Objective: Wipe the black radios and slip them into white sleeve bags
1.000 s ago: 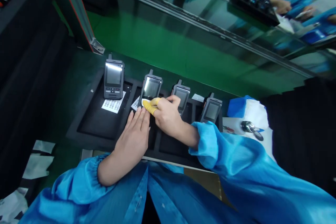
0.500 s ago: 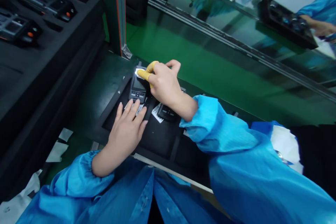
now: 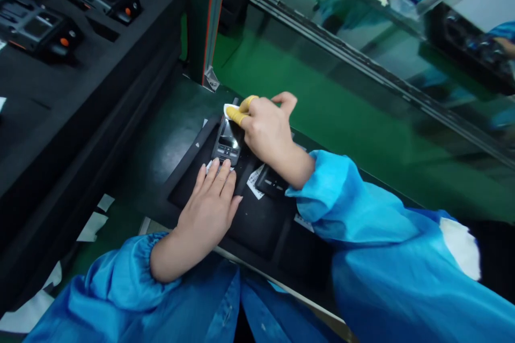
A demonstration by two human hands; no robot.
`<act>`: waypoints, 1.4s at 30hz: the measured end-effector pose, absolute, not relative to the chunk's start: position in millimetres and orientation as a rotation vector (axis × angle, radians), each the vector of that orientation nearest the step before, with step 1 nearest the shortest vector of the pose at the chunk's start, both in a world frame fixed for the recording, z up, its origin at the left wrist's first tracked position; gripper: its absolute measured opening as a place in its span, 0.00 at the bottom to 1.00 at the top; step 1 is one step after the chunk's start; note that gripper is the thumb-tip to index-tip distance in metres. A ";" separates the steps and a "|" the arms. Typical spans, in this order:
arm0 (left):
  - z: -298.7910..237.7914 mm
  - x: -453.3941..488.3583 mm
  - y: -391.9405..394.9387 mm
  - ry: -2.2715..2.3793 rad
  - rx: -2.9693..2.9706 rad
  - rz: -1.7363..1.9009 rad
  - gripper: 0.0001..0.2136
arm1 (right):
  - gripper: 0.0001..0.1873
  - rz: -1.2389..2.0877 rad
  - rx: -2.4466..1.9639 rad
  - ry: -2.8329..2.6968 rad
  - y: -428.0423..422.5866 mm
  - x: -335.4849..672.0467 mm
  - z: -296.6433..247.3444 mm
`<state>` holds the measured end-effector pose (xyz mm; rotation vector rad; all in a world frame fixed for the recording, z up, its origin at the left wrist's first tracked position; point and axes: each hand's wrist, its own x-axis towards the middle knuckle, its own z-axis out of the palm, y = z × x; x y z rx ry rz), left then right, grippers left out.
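The left hand [image 3: 209, 211] lies palm-down and the right hand [image 3: 269, 127] curls.

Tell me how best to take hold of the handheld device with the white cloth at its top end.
Probably by the long side edges of the handheld device, near its keys, from above and the left. Its body is longer than wide and its left edge looks uncovered; the right hand and white cloth crowd the top, the left hand the bottom.
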<state>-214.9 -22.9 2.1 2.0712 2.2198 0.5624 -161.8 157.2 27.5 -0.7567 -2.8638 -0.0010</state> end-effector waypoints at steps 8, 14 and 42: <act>0.0 -214.9 -22.5 2.212 2.102 0.589 0.20 | 0.19 -0.086 -0.418 -2.928 126.8 -127.2 10.1; -0.9 -213.4 -22.8 2.228 2.113 0.572 0.20 | 0.23 -0.066 -0.777 -2.850 155.2 -157.1 26.2; -2.0 -216.0 -21.9 2.178 2.137 0.650 0.21 | 0.18 0.061 -0.714 -2.850 131.7 -117.2 6.4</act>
